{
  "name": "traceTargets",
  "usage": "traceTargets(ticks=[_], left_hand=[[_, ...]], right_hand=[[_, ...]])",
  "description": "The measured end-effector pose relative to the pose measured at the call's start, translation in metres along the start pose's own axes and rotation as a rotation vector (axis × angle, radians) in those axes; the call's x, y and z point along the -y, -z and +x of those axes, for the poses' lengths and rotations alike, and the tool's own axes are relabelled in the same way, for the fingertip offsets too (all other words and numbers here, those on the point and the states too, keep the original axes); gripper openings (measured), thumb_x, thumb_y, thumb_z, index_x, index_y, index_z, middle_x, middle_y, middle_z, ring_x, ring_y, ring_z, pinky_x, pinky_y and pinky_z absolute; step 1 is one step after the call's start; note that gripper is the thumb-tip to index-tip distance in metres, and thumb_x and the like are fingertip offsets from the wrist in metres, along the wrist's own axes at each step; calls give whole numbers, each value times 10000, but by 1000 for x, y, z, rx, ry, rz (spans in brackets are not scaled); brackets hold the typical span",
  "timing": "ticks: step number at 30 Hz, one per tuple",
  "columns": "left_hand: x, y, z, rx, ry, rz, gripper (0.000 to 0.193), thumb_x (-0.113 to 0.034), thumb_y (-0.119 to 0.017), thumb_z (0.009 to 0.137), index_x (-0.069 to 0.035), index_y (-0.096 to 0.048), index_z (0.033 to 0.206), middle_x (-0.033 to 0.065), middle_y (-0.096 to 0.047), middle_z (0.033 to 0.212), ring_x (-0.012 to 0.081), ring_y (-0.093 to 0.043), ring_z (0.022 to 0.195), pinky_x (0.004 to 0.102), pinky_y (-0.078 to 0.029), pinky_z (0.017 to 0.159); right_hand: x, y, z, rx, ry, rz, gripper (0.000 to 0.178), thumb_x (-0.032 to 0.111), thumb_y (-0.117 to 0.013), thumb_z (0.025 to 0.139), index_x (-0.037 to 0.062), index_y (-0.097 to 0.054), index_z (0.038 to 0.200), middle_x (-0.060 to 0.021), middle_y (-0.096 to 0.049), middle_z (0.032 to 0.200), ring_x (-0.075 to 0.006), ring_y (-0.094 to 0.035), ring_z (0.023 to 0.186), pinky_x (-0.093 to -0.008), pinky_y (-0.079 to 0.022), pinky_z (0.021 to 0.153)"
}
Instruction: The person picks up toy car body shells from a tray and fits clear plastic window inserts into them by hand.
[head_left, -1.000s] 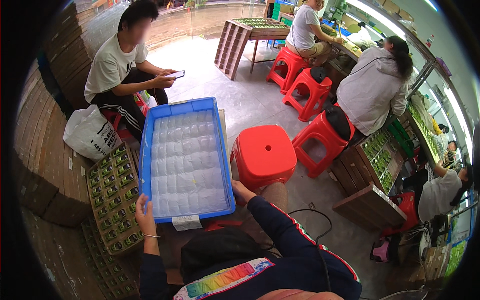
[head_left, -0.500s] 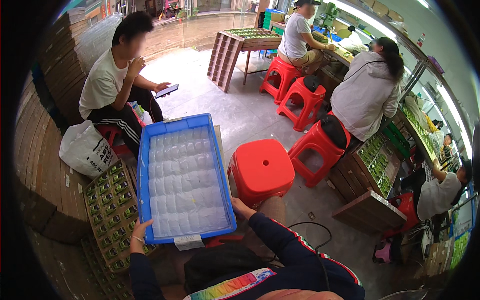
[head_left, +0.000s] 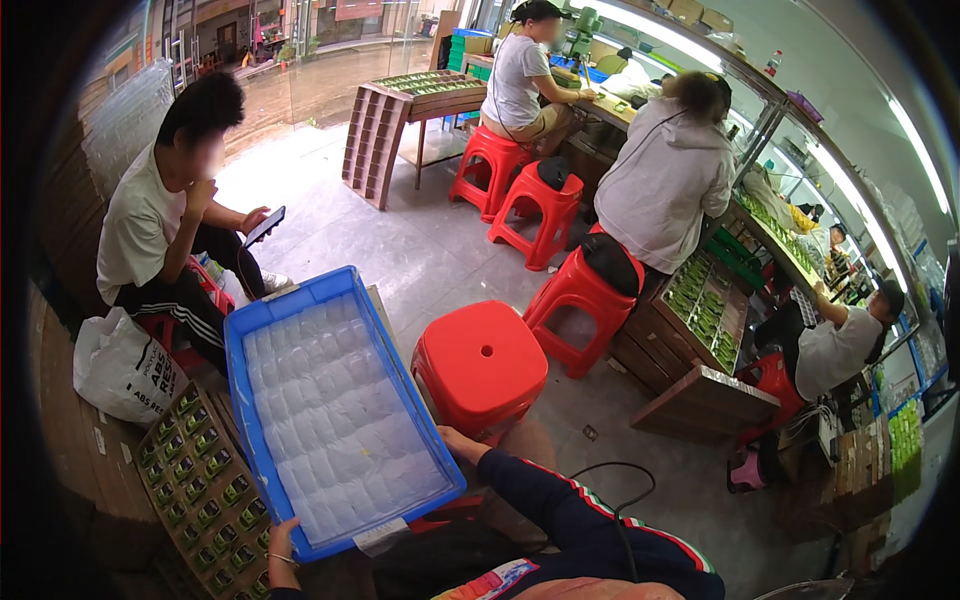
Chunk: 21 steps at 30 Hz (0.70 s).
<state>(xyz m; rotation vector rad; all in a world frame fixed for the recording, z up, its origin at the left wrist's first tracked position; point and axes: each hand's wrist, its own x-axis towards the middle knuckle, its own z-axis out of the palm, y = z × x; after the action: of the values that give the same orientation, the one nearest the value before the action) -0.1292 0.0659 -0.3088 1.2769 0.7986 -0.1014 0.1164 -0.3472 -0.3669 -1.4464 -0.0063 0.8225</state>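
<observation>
A shallow blue plastic crate (head_left: 238,375) lies in front of me, slightly turned. Rows of white, translucent wrapped packs (head_left: 335,420) fill it. My left hand (head_left: 283,545) is closed over the rim at the near left corner, thumb on top. On the crate's right side, my right hand (head_left: 462,446) grips the edge, its fingers partly hidden. A pale label (head_left: 381,535) hangs on the near rim. Under the crate, a brown edge shows along the right side; what it rests on is mostly hidden.
A red stool (head_left: 480,360) stands right of the crate. At left, a compartment tray (head_left: 200,490) holds small green-and-black pieces, near a white sack (head_left: 130,370). A seated person (head_left: 150,220) holds a phone. Others sit along a workbench (head_left: 610,110) beyond more red stools (head_left: 540,210).
My view has swung, so the room and the crate appear further left and mostly lower. Both hands keep their places on the crate.
</observation>
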Motion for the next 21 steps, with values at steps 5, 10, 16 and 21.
traceTargets(ticks=[5,10,16,21], left_hand=[[4,-30,-5,-20,-50,0,426,-98,-619,760,55,-573,1155,137,-644,1038,270,-639,894,369,-506,828],[8,-18,-5,-22,-57,-30,402,-63,-615,785,57,-566,1166,127,-638,1049,246,-628,913,358,-496,839],[-19,-21,-3,10,-42,-7,444,-184,-670,836,26,-553,1210,91,-628,1079,191,-608,944,344,-493,835],[-53,-37,0,90,-18,-16,537,-265,-659,852,-1,-495,1291,94,-597,1158,183,-592,1005,326,-481,856]], right_hand=[[3,24,-2,50,-42,17,526,464,-436,977,-10,-596,1140,-57,-635,953,-137,-581,809,-310,-489,725],[-5,19,0,65,33,53,458,418,-462,971,2,-608,1098,-49,-634,901,-132,-583,772,-307,-490,675],[28,4,-24,71,-179,183,396,332,-411,954,34,-575,1156,-119,-637,982,-213,-616,874,-384,-520,748],[126,-61,-86,-10,-328,427,424,377,-432,960,42,-547,1193,-59,-622,953,-187,-596,833,-347,-504,716]])
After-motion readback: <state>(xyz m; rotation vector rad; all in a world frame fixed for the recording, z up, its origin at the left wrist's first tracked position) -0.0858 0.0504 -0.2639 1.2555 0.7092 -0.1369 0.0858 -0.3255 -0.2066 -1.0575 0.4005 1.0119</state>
